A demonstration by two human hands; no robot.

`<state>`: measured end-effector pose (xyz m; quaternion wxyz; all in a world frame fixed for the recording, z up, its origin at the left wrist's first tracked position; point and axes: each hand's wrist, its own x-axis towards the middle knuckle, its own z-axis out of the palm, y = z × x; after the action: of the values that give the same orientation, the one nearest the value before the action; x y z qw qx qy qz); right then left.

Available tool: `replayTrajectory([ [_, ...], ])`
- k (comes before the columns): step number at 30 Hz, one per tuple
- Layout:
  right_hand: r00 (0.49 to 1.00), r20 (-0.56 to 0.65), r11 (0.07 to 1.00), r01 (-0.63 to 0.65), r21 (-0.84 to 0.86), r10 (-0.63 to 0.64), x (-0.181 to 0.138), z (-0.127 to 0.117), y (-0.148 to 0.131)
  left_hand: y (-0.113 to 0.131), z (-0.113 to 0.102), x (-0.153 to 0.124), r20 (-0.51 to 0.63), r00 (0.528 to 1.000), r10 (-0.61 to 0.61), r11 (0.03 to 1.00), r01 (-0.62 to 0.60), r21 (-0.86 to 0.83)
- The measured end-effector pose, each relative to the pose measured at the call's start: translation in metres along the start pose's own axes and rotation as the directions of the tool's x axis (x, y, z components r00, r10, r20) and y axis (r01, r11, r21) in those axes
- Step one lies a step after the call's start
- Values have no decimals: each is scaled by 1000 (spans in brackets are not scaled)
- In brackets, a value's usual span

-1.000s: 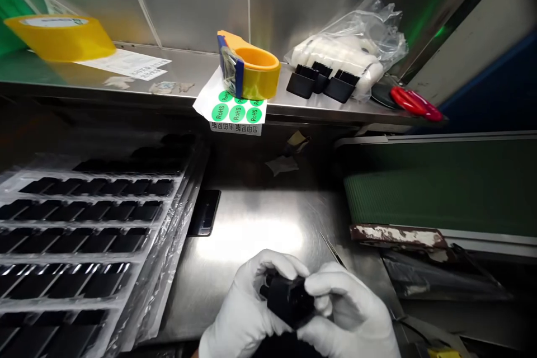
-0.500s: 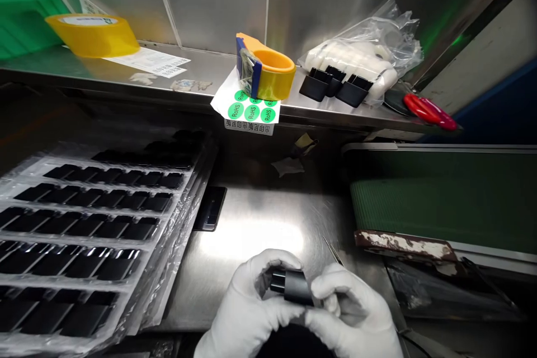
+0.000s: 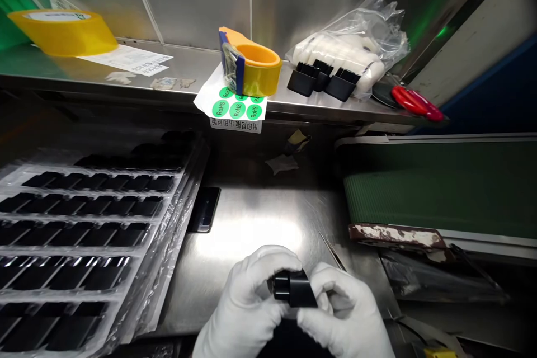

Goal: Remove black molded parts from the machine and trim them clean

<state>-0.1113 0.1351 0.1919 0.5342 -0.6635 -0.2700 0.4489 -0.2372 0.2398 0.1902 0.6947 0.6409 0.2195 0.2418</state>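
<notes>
Both my hands wear white gloves and meet low in the middle of the view, over a steel bench [image 3: 251, 229]. My left hand [image 3: 245, 305] and my right hand [image 3: 346, 313] are both closed round one small black plastic block [image 3: 293, 289], held between the fingertips just above the bench. To the left lies a clear blister tray [image 3: 84, 246] with rows of several black parts like it. A thin metal pair of tweezers [image 3: 332, 250] rests on the bench right behind my right hand.
A steel shelf [image 3: 319, 106] behind carries a yellow tape dispenser [image 3: 249, 70], a green RoHS sticker sheet [image 3: 235, 109], black parts [image 3: 323, 81] by a plastic bag [image 3: 356, 50], red-handled scissors [image 3: 415, 102] and a yellow tape roll [image 3: 62, 33]. A green conveyor belt [image 3: 440, 196] runs on the right.
The black block has been turned in my fingertips and sits a little higher and more upright than a second ago. The view swung slightly right and back.
</notes>
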Motion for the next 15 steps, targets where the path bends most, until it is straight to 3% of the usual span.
replayTrajectory([
  [4,990,-107,993,-99,-57,93,0,5,-11,0,0,4,12,985,171,976,-171,133],
  [9,986,-92,988,-147,-52,142,0,6,-18,-2,-1,3,1,982,190,943,-183,279],
  [12,991,-69,992,-122,-42,119,0,4,-15,-4,1,0,-58,989,134,971,-120,207],
  [15,996,-86,997,-23,-71,17,0,1,-7,-1,7,-5,-148,986,-74,996,66,-57],
])
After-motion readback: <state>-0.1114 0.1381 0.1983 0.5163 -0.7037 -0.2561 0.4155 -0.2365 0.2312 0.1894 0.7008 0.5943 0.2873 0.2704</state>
